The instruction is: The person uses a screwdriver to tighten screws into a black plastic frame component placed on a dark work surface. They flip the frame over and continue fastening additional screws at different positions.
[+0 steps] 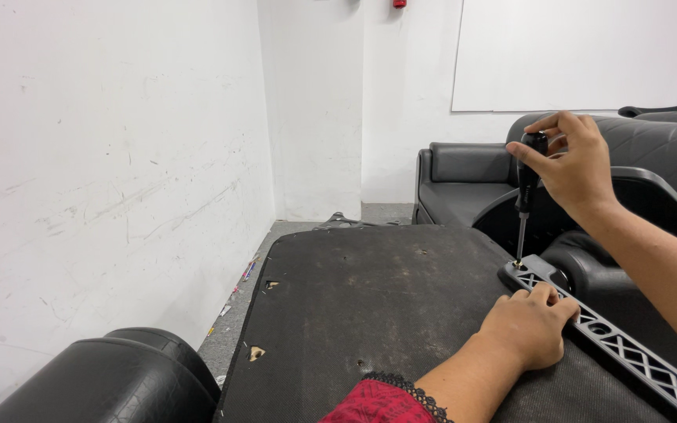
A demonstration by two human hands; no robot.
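Note:
My right hand (575, 166) grips the black handle of a screwdriver (526, 196) held upright, its tip resting on the far end of a grey lattice bracket (628, 348). My left hand (530, 323) lies fingers-down on that bracket, pressing it against the dusty black fabric underside of an overturned seat (370, 305). A red sleeve with black lace trim shows at my left forearm. The bracket runs from the seat's right edge toward the lower right corner.
A white wall runs along the left. A black leather sofa (464, 176) stands at the back, more black seats at the right. A black padded armrest (111, 376) sits at lower left. Small scraps litter the grey floor strip (237, 313) beside the wall.

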